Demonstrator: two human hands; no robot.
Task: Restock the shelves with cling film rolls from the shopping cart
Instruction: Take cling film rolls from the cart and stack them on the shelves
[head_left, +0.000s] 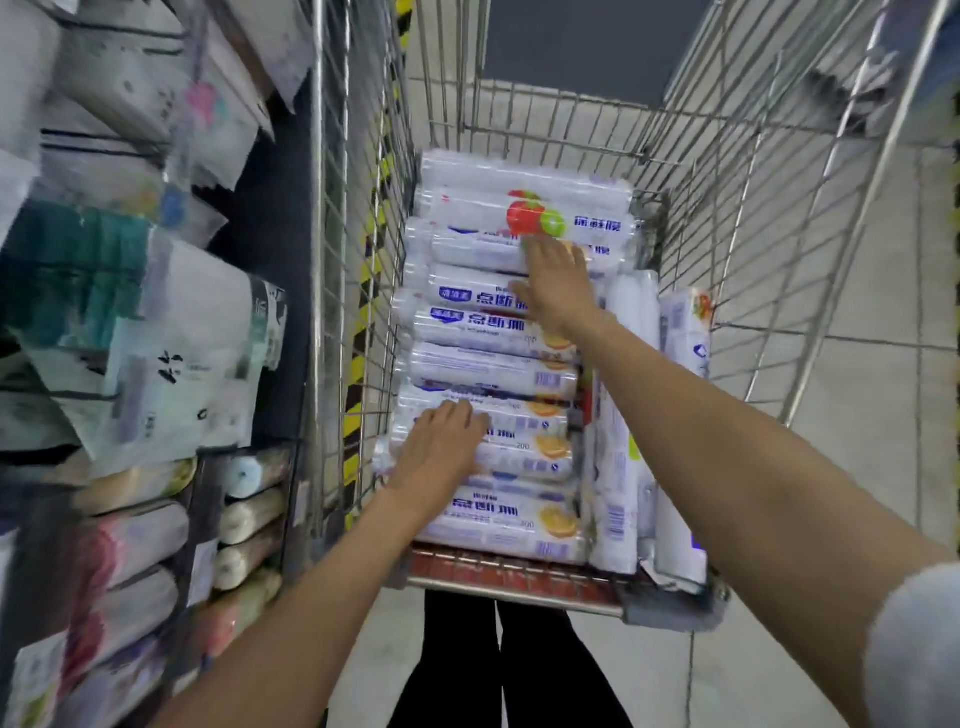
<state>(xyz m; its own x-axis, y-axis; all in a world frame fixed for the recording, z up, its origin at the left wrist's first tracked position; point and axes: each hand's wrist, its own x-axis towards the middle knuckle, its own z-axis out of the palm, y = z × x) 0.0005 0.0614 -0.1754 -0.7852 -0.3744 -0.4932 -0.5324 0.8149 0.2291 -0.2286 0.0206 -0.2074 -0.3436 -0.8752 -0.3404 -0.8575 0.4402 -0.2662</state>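
Note:
A wire shopping cart (753, 218) in front of me holds several white cling film rolls (493, 371) with blue print, stacked crosswise, plus a few standing on end at the right (618, 499). My left hand (441, 452) lies palm down on the rolls near the cart's near end, fingers spread and fairly straight. My right hand (556, 283) reaches farther in and rests flat on a roll in the middle of the stack, just below a roll with a red and green fruit picture (524, 210). Neither hand has a roll lifted.
Shelves (156, 364) on the left hold packed goods: white and teal packs above, rolled items below (249, 514). A yellow and black striped strip (363, 312) runs beside the cart's left wall. Tiled floor lies to the right and below; my dark trouser legs show under the cart.

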